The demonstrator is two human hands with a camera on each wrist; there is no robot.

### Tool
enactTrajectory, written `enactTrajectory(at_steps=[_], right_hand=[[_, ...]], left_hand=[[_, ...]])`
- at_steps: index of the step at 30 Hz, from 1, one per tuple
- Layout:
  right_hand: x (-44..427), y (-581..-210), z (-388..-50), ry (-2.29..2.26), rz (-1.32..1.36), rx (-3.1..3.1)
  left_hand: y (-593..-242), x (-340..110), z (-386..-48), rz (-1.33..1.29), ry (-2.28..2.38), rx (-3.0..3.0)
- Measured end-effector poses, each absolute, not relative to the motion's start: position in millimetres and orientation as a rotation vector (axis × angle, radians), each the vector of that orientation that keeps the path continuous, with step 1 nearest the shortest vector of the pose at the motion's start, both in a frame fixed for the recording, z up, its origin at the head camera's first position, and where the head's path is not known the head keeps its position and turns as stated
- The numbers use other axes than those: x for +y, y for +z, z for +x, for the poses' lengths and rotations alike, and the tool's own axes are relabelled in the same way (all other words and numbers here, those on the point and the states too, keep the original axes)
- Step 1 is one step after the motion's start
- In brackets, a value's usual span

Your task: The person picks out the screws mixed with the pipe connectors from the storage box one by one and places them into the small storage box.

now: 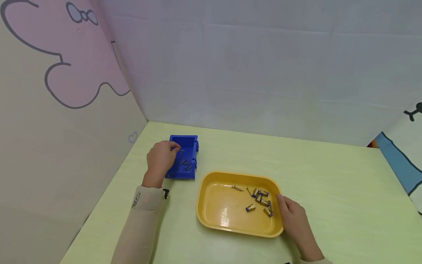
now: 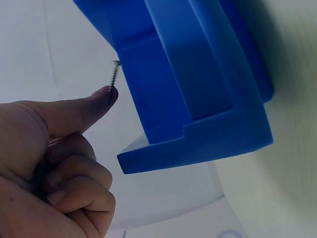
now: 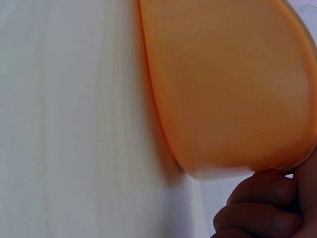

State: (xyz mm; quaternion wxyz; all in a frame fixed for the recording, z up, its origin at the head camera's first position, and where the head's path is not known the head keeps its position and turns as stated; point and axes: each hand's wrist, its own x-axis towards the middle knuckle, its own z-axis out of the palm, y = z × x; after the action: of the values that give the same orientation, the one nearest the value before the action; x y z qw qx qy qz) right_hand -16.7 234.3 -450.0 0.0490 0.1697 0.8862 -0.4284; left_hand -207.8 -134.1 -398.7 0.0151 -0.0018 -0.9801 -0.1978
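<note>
My left hand [image 1: 161,157] is over the left side of a small blue bin [image 1: 179,175], where several dark screws lie. A threaded screw [image 2: 114,75] stands head-up at the thumb tip in the left wrist view, pinched there; the index finger is mostly hidden behind the thumb. The other fingers are curled into the palm. My right hand [image 1: 295,218] grips the right end of a yellow tray [image 1: 211,205], its thumb at the rim and its fingers curled outside. Inside that tray lie several brass fittings [image 1: 251,208] with blue ends and a few screws [image 1: 237,188].
Both containers stand on a pale green tabletop [image 1: 329,183], the bin behind and left of the tray. A pale wall [image 1: 263,80] rises behind the table. On the left stands a panel [image 1: 82,146] with a pink drawing.
</note>
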Motion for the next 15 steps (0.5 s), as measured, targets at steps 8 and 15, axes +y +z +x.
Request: enactTrajectory(at_steps=[8,15], right_hand=[[236,-454,-17,-1.293,0.520,2.706],[237,-456,-18,-1.309,0.520,2.696]], left_hand=[[-401,-130,-207,-0.055,-0.575,-2.990],[-396,-112,-199,-0.144,-0.584,-2.964]])
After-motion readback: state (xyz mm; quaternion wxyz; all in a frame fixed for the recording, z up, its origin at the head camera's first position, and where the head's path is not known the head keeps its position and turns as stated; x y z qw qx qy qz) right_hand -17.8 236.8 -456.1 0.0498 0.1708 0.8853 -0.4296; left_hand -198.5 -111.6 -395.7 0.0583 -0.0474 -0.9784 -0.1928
